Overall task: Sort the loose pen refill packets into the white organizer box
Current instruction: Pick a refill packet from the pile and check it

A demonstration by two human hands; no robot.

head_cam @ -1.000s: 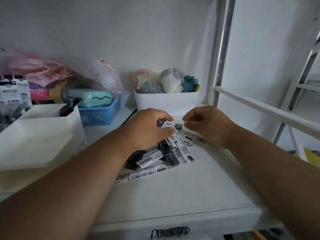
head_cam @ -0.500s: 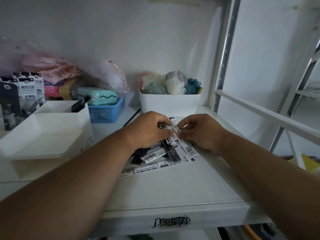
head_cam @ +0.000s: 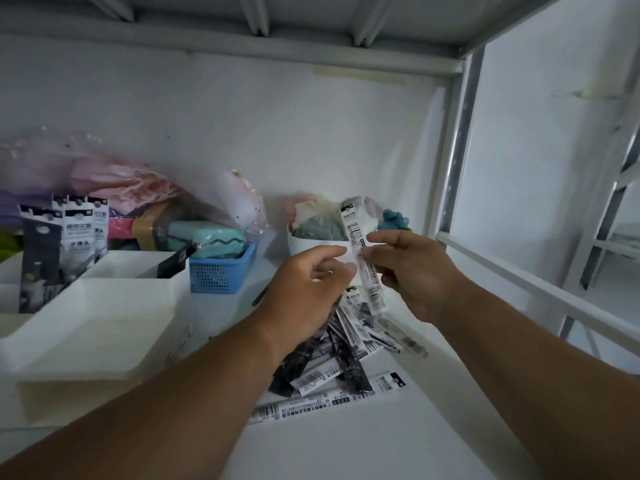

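Packet (head_cam: 360,258) stands upright at frame centre, pinched by right hand (head_cam: 415,271); left hand (head_cam: 308,289) curled beside it, perhaps touching.

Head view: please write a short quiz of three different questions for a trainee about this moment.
1. True or false: the right hand pinches one white refill packet upright above the pile.
2. On which side of the pile is the white organizer box? A) left B) right
3. Fill in: the basket behind the box is ____.

Key: 1 true; 2 A; 3 blue.
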